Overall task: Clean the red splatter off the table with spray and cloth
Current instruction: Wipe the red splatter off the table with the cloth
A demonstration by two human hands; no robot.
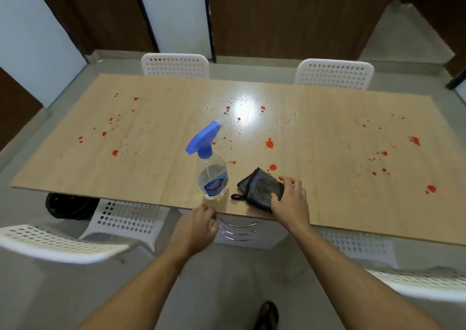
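Both forearms are reaching in from the near edge. Left hand [195, 225] is hovering just short of the table [327, 133], fingers loosely curled, holding nothing. Right hand [290, 198] is resting on a dark grey cloth [259, 188], thumb and fingers curling round its near edge. Just left of it, a clear spray bottle [213, 176] with a blue trigger head is standing upright, part-filled with clear liquid; its blue-and-red label is unreadable. Red splatter [269, 143] is dotting the pale wood.
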